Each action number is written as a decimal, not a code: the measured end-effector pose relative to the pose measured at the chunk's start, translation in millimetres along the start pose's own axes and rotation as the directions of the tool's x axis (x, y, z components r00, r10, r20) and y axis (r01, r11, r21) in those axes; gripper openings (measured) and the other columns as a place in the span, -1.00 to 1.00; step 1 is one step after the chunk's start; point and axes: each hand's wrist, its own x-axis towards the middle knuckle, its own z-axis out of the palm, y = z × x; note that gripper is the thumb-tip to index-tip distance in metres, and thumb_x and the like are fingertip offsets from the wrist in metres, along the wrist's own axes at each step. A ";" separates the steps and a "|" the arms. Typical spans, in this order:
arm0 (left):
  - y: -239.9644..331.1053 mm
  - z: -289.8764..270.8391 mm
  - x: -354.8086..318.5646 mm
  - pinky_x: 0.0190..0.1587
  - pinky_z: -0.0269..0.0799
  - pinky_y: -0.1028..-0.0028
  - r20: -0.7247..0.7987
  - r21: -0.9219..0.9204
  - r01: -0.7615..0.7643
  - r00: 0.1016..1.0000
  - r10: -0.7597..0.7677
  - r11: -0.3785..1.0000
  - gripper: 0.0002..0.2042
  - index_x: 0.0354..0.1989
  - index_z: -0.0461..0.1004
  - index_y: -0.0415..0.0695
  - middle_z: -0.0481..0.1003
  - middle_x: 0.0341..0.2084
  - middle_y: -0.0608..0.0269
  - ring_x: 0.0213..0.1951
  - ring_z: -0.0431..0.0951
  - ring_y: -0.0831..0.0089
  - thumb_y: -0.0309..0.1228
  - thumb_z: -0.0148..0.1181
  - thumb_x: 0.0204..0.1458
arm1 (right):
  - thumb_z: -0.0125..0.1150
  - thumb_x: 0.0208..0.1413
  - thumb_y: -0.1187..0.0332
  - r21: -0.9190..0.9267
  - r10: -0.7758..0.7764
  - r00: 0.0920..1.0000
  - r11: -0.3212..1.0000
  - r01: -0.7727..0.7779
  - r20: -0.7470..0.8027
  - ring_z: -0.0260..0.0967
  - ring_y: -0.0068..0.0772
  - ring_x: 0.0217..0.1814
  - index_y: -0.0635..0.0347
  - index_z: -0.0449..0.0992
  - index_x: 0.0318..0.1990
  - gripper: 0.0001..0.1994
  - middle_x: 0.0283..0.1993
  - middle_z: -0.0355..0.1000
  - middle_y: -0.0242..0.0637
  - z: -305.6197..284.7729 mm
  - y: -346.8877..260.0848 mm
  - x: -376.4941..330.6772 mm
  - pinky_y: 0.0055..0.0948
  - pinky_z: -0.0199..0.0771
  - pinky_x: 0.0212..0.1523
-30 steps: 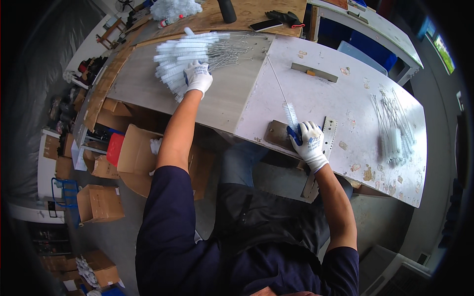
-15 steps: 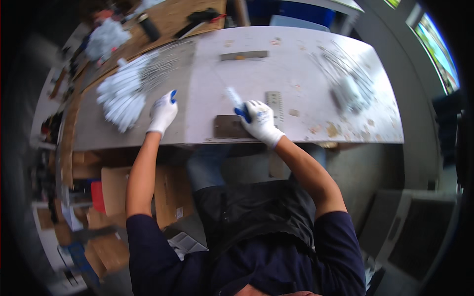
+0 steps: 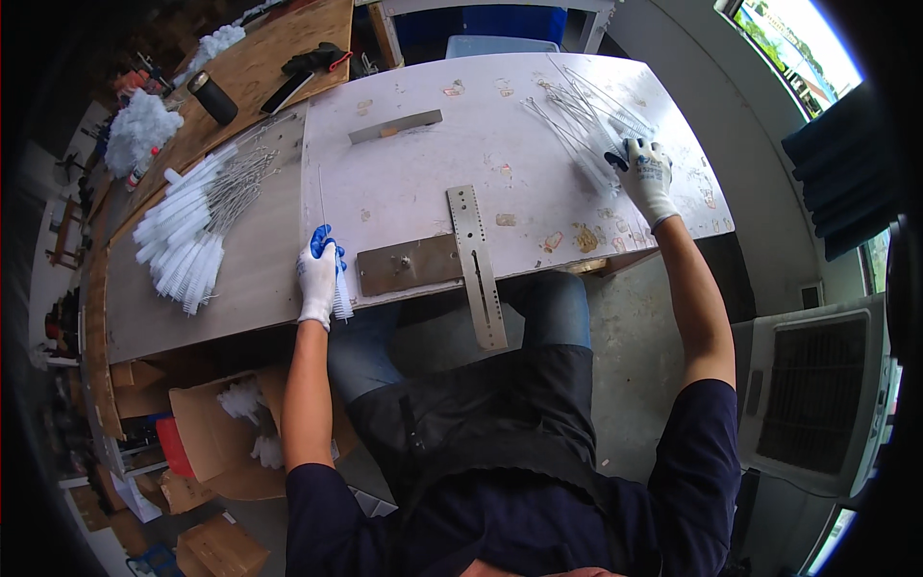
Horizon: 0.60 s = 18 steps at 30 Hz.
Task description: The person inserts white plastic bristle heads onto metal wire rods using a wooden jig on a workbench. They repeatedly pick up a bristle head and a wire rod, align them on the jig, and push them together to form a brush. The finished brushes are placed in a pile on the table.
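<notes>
A white-bristled tube brush (image 3: 341,293) with a thin wire stem is in my left hand (image 3: 321,274), closed around it near the table's front edge. My right hand (image 3: 648,178) reaches over a loose bunch of similar wire-stemmed brushes (image 3: 601,120) at the right; its thumb stands apart from the bent fingers. Part of that bunch is hidden under the hand. Both hands wear white gloves with blue on the fingers. Between them lies a flat metal plate (image 3: 409,265) with a small stud, crossed at its right end by a slotted, perforated metal strip (image 3: 468,231) that overhangs the edge.
A large fanned pile of white brushes (image 3: 183,240) covers the left of the table (image 3: 413,183). Farther back lies a metal bar (image 3: 396,126). A black cylinder (image 3: 212,98) and a phone (image 3: 286,92) rest on the wooden board (image 3: 255,58). An open carton (image 3: 216,413) stands below.
My right hand has moved from the metal plate to the right-hand bunch. The left hand has come nearer the plate and now holds a brush. The view has also shifted.
</notes>
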 end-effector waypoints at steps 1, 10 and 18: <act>-0.9 -2.7 -0.6 -0.46 0.45 0.55 -0.006 -0.010 -0.002 1.000 0.002 1.000 -0.68 0.13 0.53 -0.17 0.49 -0.45 0.35 -0.50 0.46 0.63 -0.52 0.04 0.22 | 0.32 0.13 0.02 -0.029 0.031 0.999 0.999 -0.032 -0.043 0.42 -0.04 0.10 0.10 0.54 0.03 -0.57 0.00 0.50 -0.15 -2.4 -3.0 3.3 -0.08 0.45 0.03; 14.0 9.3 4.6 -0.38 0.58 0.40 0.090 -0.520 0.113 0.993 -0.077 0.846 -0.69 0.11 0.52 -0.15 0.54 -0.48 0.21 -0.47 0.60 0.37 -0.49 0.02 0.22 | 0.39 0.05 0.26 0.673 -0.091 0.970 0.706 0.221 -0.224 0.44 0.00 -0.17 0.09 0.59 -0.28 -0.84 -0.26 0.52 -0.17 -34.9 -164.0 -39.4 -0.14 0.45 -0.13; 44.7 70.2 26.3 -0.15 0.60 0.27 0.253 -0.748 0.200 0.968 -0.007 0.633 -0.63 0.24 0.42 -0.17 0.57 -0.26 0.05 -0.24 0.63 0.21 -0.48 -0.05 0.27 | 0.31 0.08 0.01 0.855 -0.496 0.786 0.513 -0.076 0.368 0.58 0.00 -0.12 0.20 0.65 -0.21 -0.61 -0.24 0.61 -0.03 -77.8 -325.0 -54.9 -0.16 0.52 -0.06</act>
